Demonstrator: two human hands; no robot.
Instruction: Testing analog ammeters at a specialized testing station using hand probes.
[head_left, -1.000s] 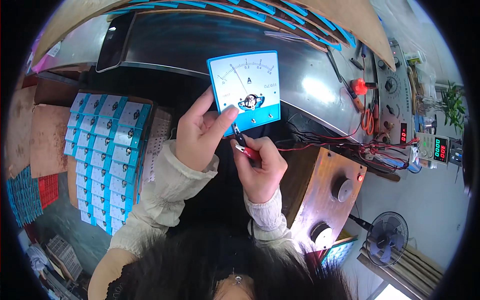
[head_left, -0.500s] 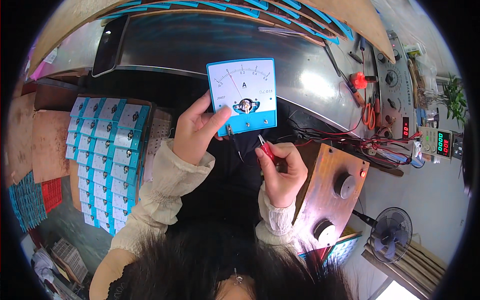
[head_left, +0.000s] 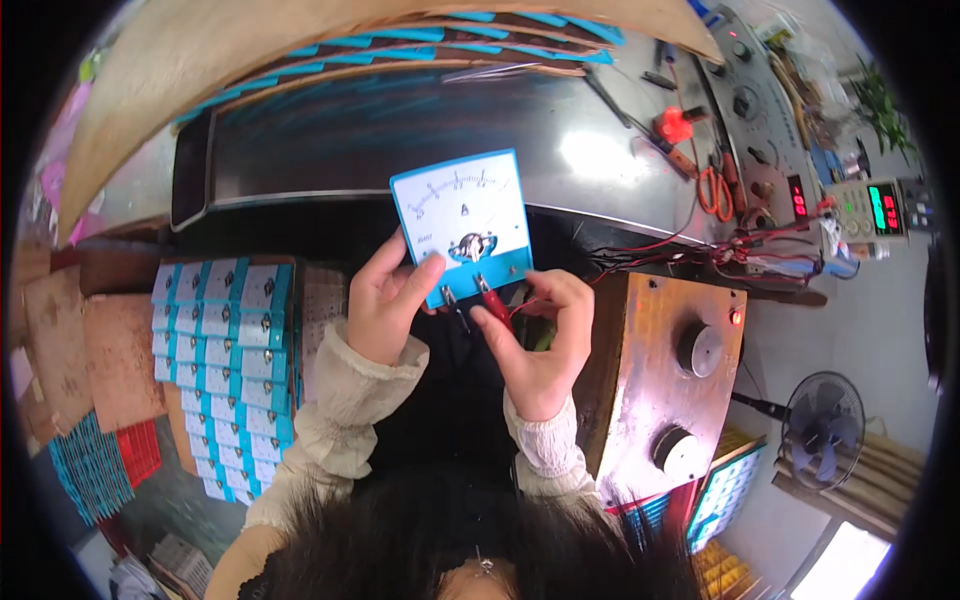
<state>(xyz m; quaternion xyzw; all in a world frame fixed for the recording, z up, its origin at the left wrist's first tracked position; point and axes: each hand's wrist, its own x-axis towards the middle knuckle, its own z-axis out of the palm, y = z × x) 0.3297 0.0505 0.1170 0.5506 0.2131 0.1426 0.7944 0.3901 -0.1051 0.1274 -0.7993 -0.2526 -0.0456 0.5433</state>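
A square panel meter (head_left: pixel 462 205) with a white scale face and blue frame is tilted in front of me. My left hand (head_left: pixel 385 305) grips its lower left corner, thumb on the front. A black alligator clip (head_left: pixel 452 305) bites the left terminal on the blue lower strip. Beside it, a red alligator clip (head_left: pixel 492 297) sits on the middle terminal, its wire trailing right. Around the red clip is my right hand (head_left: pixel 548 340), thumb at the clip's lower end and index finger apart near the meter's lower right corner. Fingers behind the meter are hidden.
Left stands a board of overlapping similar meters (head_left: pixel 225 370). A metal-topped bench (head_left: pixel 330 140) holds a phone (head_left: pixel 190 170), orange-handled scissors (head_left: pixel 714 192) and other tools. At right are a wooden box with knobs (head_left: pixel 670 380), a power supply (head_left: pixel 865 208), tangled wires and a fan (head_left: pixel 825 430).
The red clip has gone from my right fingers' pinch, clear of the meter, onto its middle terminal. My right fingers have spread. The meter sits lower and more tilted, and the whole view has shifted.
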